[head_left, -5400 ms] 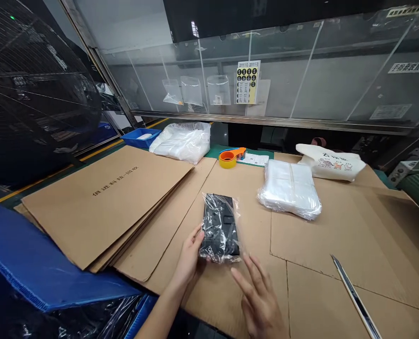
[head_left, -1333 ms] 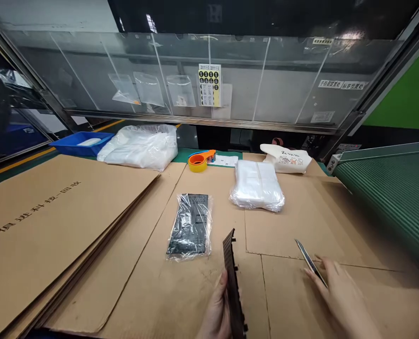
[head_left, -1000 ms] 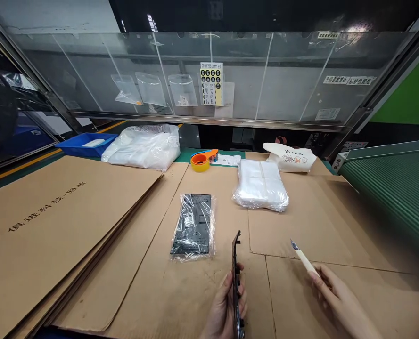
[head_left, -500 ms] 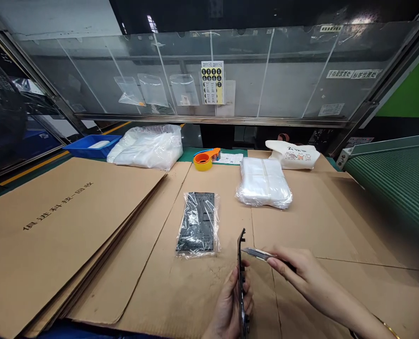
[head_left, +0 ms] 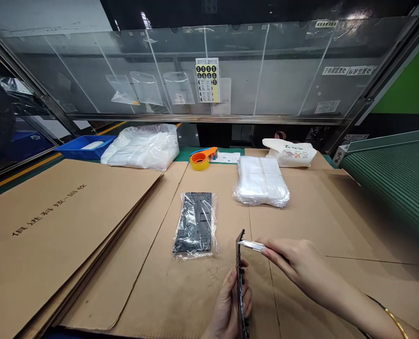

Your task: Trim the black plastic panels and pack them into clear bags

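A thin black plastic panel [head_left: 241,287] stands on edge toward me, gripped by my left hand [head_left: 226,301] with the thumb on one face and fingers around the other. My right hand [head_left: 290,259] is closed on a utility knife [head_left: 252,245], whose blade tip meets the panel's edge near its upper end. Beyond them on the cardboard lies a similar black panel [head_left: 195,221] inside a clear plastic bag. The right hand's fingers cover most of the knife's handle.
Flat cardboard sheets [head_left: 61,226] are stacked at left. At the back are a blue tray [head_left: 85,147], a bulky plastic bag [head_left: 142,148], an orange tape dispenser [head_left: 202,158], banded clear bags [head_left: 260,181] and a white pouch [head_left: 290,153]. A green ribbed conveyor [head_left: 393,165] borders the right.
My right hand has moved the knife slightly up and left along the panel's edge, its blade angle turning a little. The left hand keeps its hold. The whole view has shifted slightly.
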`<state>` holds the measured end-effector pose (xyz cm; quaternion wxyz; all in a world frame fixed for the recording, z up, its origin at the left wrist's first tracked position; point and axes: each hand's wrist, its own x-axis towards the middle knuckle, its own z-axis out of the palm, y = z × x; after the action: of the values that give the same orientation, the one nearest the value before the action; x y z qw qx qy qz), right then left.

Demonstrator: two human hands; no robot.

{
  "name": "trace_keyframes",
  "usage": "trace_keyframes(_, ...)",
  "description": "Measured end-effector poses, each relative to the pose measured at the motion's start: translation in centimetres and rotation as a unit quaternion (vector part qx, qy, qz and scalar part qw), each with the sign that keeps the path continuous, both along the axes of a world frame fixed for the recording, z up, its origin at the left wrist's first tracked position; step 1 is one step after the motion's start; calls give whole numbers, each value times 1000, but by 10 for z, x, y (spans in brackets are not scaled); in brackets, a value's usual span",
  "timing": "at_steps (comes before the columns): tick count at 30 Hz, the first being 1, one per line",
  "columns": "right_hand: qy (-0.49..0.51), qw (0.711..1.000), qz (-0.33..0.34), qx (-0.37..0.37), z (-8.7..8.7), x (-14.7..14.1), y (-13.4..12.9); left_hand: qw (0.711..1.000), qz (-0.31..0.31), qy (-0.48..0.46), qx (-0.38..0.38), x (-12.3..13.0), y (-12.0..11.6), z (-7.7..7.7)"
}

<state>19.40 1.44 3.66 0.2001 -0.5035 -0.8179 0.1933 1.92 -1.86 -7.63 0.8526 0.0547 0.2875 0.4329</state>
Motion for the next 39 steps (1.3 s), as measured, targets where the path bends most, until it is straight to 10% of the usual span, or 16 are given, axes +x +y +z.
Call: trace_keyframes(39,-42,992,1,116,-12,-2,-3,1000,-11,-11,13,-1,-1,-1)
